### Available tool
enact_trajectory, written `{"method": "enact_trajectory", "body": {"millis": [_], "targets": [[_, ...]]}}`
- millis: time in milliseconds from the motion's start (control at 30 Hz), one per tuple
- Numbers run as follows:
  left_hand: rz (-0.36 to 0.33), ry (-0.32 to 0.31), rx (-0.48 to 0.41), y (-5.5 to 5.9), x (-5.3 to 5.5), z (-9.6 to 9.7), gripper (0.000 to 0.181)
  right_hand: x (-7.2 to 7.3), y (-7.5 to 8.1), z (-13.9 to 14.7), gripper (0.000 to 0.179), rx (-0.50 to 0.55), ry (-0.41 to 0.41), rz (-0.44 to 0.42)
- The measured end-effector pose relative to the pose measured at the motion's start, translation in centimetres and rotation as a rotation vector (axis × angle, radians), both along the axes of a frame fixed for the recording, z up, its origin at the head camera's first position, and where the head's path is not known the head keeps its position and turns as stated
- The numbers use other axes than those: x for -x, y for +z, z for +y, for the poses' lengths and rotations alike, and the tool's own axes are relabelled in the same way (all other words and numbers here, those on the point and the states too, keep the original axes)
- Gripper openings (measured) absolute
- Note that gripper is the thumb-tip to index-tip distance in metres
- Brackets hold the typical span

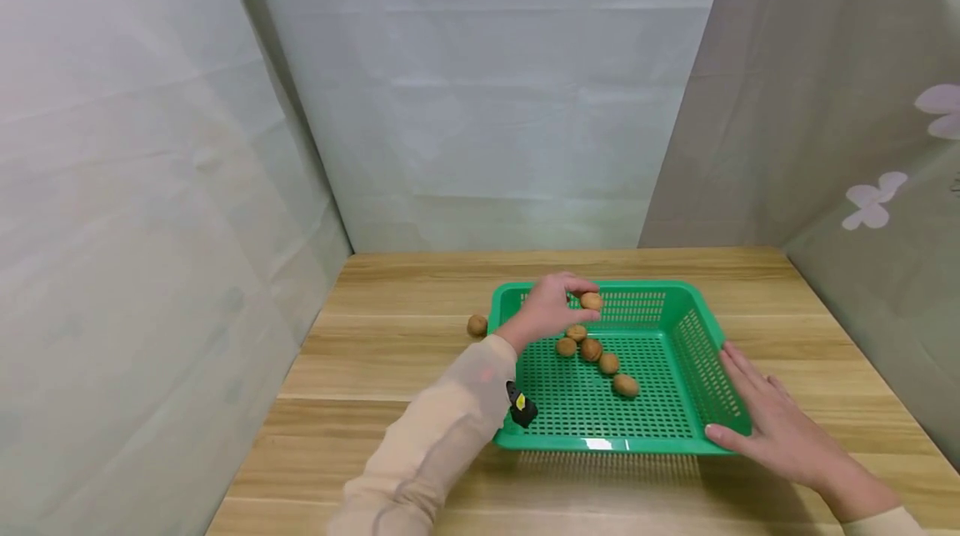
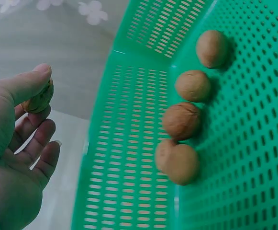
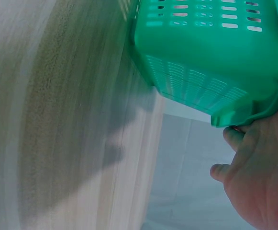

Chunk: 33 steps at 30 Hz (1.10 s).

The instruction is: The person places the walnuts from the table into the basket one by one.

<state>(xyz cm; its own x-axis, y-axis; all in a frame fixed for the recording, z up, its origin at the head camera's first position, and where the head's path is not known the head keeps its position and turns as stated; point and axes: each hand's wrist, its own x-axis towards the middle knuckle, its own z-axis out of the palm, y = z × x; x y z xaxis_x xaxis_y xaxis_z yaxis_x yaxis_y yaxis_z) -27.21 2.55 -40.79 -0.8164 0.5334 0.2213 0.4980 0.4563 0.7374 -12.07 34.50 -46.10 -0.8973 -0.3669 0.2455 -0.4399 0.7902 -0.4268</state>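
Head view shows my two hands well apart, each busy at a different part of one green basket (image 1: 660, 445). The basket stands on a wooden table (image 1: 360, 386), between and under my hands. With my left hand (image 1: 550, 307) I pinch a walnut (image 1: 592, 302) between thumb and fingers, up above the basket's far part; from the left wrist, my other fingers are loosely bent and clear of it.

My right hand (image 1: 780, 423) rests against the basket's rim on its own side, fingers stretched along the outside and thumb spread away from them, lying at the near corner.

Five more walnuts (image 1: 591, 350) lie on the basket floor in a slanting line, running from just below my left hand toward the right one. The two closest to my left hand sit bunched together, a darker one comes next, then a paler one, and the last is nearest my right hand. One loose walnut (image 1: 477, 325) lies on the wood outside the basket, beyond the back of my left wrist. A black device (image 1: 521, 407) with a yellow mark sits by my left sleeve (image 1: 457, 411). Past both hands hangs a pale cloth (image 1: 487, 102).
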Motion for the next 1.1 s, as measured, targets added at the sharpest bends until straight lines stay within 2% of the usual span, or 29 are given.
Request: {"method": "enact_trajectory", "body": {"millis": [200, 500, 767, 1100], "targets": [[-0.045, 0.0, 0.079, -1.8, 0.6, 0.8, 0.043, 0.0, 0.1, -0.1, 0.098, -0.001, -0.001, 0.001], [-0.109, -0.053, 0.18, -2.8, 1.0, 0.9, 0.042, 0.1, 0.3, 0.0, 0.099, -0.001, -0.005, -0.001], [-0.208, -0.024, 0.149, -4.2, 1.4, 1.1, 0.044, 0.0, 0.2, 0.0, 0.098, 0.006, -0.011, -0.016], [-0.212, -0.001, 0.169, -4.8, 1.3, 1.0, 0.045, 0.1, 0.1, 0.0, 0.098, 0.006, -0.005, -0.006]]}}
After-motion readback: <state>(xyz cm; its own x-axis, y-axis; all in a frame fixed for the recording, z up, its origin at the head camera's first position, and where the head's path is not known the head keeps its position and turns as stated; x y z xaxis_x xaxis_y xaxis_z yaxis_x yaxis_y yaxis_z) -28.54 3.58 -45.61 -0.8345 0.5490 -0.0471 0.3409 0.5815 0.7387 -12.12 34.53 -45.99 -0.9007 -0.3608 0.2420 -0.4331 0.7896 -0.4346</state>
